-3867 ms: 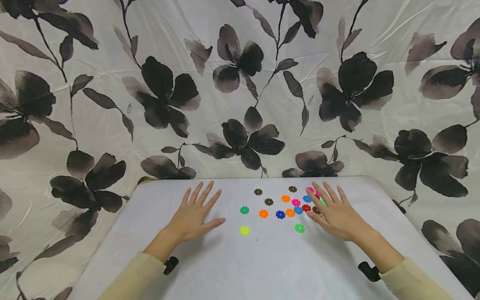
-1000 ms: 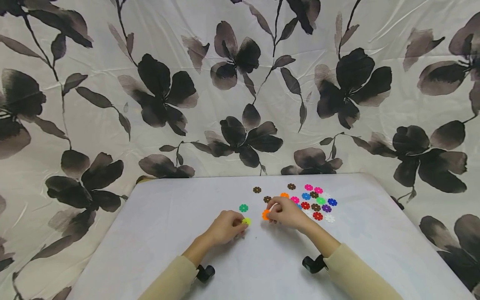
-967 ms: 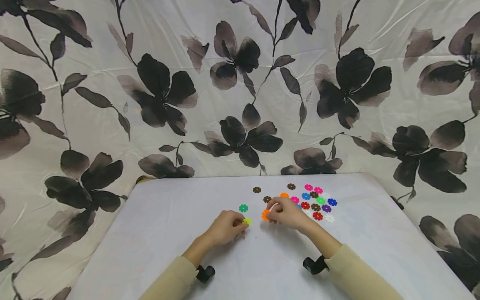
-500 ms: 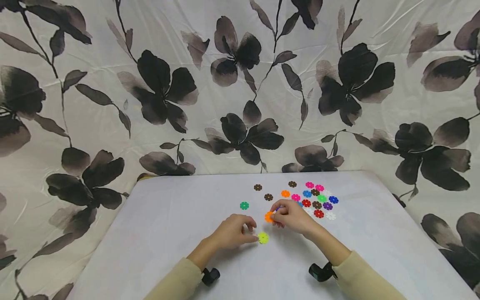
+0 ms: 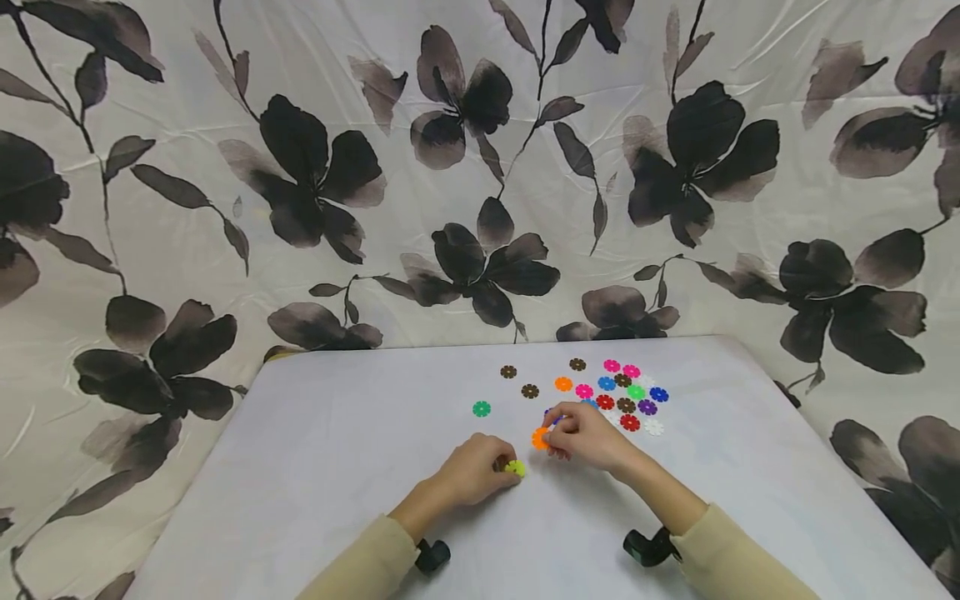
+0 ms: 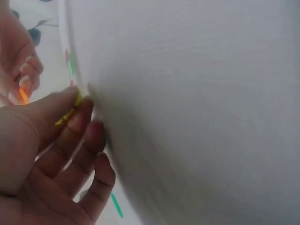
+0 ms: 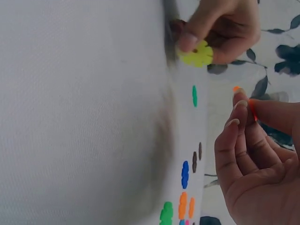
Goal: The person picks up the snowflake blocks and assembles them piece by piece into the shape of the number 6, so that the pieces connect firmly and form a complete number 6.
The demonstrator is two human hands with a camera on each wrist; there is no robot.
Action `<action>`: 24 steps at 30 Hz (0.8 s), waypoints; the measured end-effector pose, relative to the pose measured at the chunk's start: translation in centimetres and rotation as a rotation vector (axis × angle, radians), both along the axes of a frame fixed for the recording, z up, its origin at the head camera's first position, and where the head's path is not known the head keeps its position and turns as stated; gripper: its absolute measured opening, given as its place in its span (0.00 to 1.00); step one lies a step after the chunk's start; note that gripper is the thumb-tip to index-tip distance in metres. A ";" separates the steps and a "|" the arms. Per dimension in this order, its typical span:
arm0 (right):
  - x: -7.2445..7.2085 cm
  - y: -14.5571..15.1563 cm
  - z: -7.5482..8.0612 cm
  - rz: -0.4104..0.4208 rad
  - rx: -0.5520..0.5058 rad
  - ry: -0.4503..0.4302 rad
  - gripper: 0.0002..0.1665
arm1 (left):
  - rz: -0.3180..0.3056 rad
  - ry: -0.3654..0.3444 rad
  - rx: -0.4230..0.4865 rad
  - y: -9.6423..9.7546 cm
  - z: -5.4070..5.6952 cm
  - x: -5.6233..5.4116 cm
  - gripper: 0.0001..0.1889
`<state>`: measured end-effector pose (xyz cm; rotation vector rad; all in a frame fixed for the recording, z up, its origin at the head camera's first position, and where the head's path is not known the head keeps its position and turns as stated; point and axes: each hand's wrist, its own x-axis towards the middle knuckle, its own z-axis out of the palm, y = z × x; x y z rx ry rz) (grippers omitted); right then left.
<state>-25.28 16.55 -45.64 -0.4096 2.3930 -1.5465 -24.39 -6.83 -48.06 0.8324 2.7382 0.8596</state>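
My left hand (image 5: 471, 468) pinches a yellow snowflake building disc (image 5: 516, 468) between thumb and fingers, low over the white table. In the right wrist view the yellow disc's notched rim and face show (image 7: 199, 55). Close to its right, my right hand (image 5: 588, 435) grips an orange snowflake disc (image 5: 539, 438) at its fingertips; the right wrist view shows the orange disc (image 7: 253, 110) nearly edge-on, mostly covered by the fingers. The two discs are apart. Part of a dark blue disc (image 5: 551, 412) peeks out behind the right hand.
A green disc (image 5: 482, 409) lies alone beyond the left hand. Brown discs (image 5: 530, 391) lie farther back. A mixed-colour group, including a red disc (image 5: 630, 422) and a purple disc (image 5: 647, 407), is spread behind the right hand. A floral cloth (image 5: 465, 167) hangs past the table's far edge.
Both hands lay spread flat at first, then each took a disc. Half a second ago the left fingers stood apart beside the yellow disc; now they pinch it again. The right hand keeps the orange disc.
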 end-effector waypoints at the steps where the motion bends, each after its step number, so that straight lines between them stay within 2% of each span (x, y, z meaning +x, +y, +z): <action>1: 0.1 0.0 0.1 -0.005 -0.001 -0.002 0.12 | -0.008 0.006 0.027 -0.1 0.2 0.0 0.07; 6: 0.8 0.0 0.6 -0.001 -0.045 -0.013 0.19 | -0.041 0.007 0.193 -1.0 1.3 0.2 0.09; 9: 1.3 -0.2 0.9 0.014 -0.094 -0.020 0.22 | -0.064 0.006 0.259 -1.7 1.8 0.5 0.09; 14: 2.4 -1.0 1.7 -0.004 -0.155 -0.026 0.19 | -0.090 0.033 0.317 -2.4 2.1 0.9 0.09; 19: 2.7 -1.7 2.1 -0.030 -0.190 -0.012 0.17 | -0.072 0.071 0.376 -2.5 2.4 1.2 0.08; 24: 3.0 -2.1 2.3 -0.052 -0.216 -0.004 0.18 | -0.067 0.114 0.391 -2.5 2.7 1.4 0.07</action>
